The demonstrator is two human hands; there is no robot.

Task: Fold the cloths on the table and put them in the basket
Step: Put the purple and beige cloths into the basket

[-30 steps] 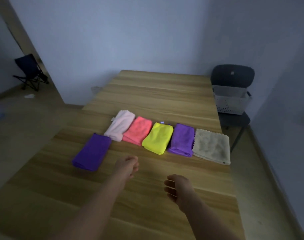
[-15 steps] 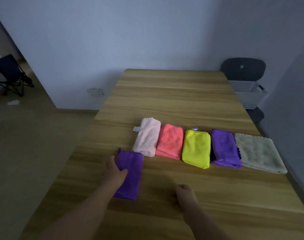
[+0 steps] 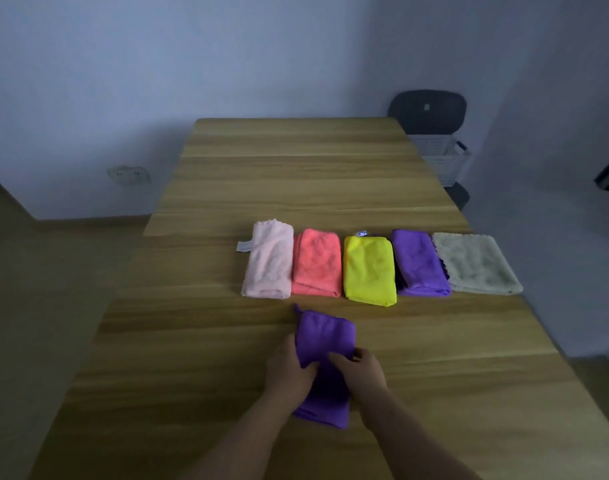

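Left grip (image 3: 289, 370), right grip (image 3: 361, 374): both pinching purple cloth (image 3: 325, 336) mid-length on desk (image 3: 192, 375). I judge it soft, light, floppy; best held by corners.

near purple cloth (image 3: 325, 336) — slid right, before the row | left hand (image 3: 287, 370), right hand (image 3: 361, 372) — now both grip it

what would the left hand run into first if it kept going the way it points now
The left hand grips the near purple cloth. Past that, straight on, it would probably reach the yellow cloth first, though depth is unclear.
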